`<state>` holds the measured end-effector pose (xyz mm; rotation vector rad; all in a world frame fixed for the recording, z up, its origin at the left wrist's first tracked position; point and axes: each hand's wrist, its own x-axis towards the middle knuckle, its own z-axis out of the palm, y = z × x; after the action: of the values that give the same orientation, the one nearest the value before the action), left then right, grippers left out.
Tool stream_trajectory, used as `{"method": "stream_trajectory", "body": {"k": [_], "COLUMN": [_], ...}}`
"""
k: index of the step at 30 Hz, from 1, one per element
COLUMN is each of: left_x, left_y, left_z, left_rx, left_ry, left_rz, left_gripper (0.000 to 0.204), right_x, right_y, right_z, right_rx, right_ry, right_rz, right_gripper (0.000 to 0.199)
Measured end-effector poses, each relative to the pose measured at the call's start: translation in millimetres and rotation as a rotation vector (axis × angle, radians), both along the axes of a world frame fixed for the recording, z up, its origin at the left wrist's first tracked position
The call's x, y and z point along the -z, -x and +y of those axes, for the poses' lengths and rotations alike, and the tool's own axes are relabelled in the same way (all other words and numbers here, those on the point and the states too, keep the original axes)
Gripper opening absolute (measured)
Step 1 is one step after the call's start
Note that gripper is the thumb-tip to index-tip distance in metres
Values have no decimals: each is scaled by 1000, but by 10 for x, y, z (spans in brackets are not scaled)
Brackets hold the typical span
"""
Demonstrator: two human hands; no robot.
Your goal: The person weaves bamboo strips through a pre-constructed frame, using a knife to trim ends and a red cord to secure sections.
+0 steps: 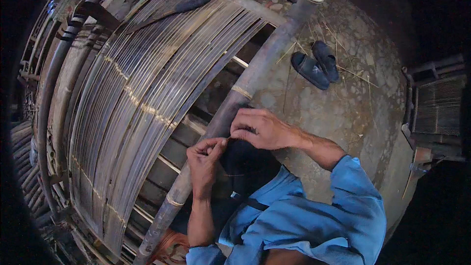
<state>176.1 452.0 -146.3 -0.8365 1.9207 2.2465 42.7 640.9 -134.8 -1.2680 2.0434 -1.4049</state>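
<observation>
At the centre of the frame we pinch a thin strip (226, 139) beside the bamboo pole (230, 105): left hand (205, 159) and right hand (260, 128) both have a narrow grip on it. It may slip or snap if we pull unevenly.

My shirt (314, 216) is bright blue cloth, loose and creased, with long sleeves pushed up past the elbows. Both forearms bare below the cuffs. My left hand (205, 159) and right hand (262, 128) are ungloved, no rings, no watch.
</observation>
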Motion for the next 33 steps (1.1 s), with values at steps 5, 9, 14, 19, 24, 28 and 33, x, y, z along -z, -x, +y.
{"method": "stream_trajectory", "body": {"k": [5,9,14,19,24,28,33], "left_x": [336,589,1126,967,931,857,127], "left_y": [704,1643,2331,2508,2412,2202,1688], "left_z": [-45,220,114,481,256,39,-74], "left_rx": [60,251,276,327,393,561,387], "left_ry": [1099,1151,815,695,668,966,359], "left_rz": [200,-37,-105,1,-86,2,12], "left_gripper": [17,20,28,36,32,30,21], "right_x": [244,527,737,771,596,598,362], "right_y": [628,1754,2211,2384,2257,2043,1388], "right_z": [-1,78,-286,-187,-128,100,262], "right_rx": [250,217,61,-137,47,154,331], "right_ry": [-66,-479,-720,-1076,-766,-189,92], "right_rz": [22,473,359,289,284,69,-391], "right_gripper": [20,28,35,34,37,39,24]}}
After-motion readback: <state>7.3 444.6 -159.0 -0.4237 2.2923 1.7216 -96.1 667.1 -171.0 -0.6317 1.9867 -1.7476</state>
